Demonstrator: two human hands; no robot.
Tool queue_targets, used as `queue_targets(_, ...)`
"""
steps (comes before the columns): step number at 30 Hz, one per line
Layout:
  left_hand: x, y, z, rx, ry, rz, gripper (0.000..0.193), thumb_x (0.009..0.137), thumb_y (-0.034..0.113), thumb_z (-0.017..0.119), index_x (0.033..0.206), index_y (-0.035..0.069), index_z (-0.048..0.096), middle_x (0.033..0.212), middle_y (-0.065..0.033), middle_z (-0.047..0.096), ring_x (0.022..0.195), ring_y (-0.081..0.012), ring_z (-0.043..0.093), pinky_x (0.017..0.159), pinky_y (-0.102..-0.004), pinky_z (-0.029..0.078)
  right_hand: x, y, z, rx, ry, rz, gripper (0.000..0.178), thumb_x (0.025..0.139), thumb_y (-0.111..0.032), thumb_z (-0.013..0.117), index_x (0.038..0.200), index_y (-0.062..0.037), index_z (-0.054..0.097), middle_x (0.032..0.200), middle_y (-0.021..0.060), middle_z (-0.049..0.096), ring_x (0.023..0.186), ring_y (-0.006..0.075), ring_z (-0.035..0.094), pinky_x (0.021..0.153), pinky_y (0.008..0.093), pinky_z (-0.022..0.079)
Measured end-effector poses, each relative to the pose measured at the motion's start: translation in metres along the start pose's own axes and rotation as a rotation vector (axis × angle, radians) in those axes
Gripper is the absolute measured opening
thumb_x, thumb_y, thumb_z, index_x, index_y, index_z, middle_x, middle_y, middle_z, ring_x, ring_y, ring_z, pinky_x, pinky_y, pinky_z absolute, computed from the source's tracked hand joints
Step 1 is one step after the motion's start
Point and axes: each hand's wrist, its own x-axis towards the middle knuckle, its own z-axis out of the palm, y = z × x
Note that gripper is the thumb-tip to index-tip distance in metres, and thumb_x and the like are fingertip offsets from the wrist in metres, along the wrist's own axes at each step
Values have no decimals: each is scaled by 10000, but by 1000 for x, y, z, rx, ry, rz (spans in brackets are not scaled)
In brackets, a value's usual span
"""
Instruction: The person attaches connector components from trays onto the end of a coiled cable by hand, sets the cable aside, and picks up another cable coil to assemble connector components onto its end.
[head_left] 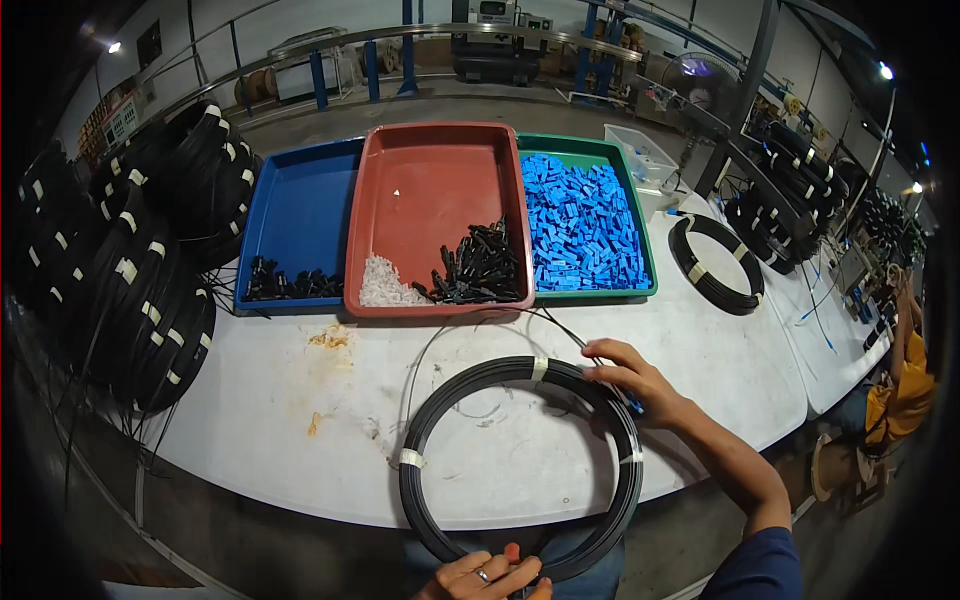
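Note:
A coil of black cable (411, 500), bound with pale tape, lies at the front of the table and overhangs its near edge. My left hand (485, 577), wearing a ring, is closed at the coil's near side; its fingers partly hide what they grip. At the far right of the coil, my right hand (640, 385) has its fingers curled at a loose cable strand (562, 327). That strand loops out beyond the coil toward the trays. Under the right hand, a small blue connector (634, 403) shows beside the coil.
Behind the coil stand a blue tray (305, 215) with black parts, a red tray (435, 180) with black and clear pieces, and a green tray (648, 262) of blue connectors. Stacked cable coils (150, 300) crowd the left. Another coil (690, 265) lies right; a person (900, 385) is beyond.

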Motion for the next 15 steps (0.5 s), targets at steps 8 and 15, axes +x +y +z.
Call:
queue_targets(8,-15,0,4,-98,-210,-35,427,808,155,789,1163,206,556,951,-14,694,612,-136,609,519,-231,415,-3,-12,-39,76,-254,380,618,775,209,560,1312,-88,631,1431,148,562,1271,291,603,980,377,551)
queue_targets(15,2,-6,3,-71,-197,27,293,896,81,691,1152,177,584,990,-47,702,723,-168,666,603,-273,484,26,20,-5,447,204,745,494,900,-140,753,1341,-41,554,1228,138,671,953,195,681,800,335,555)
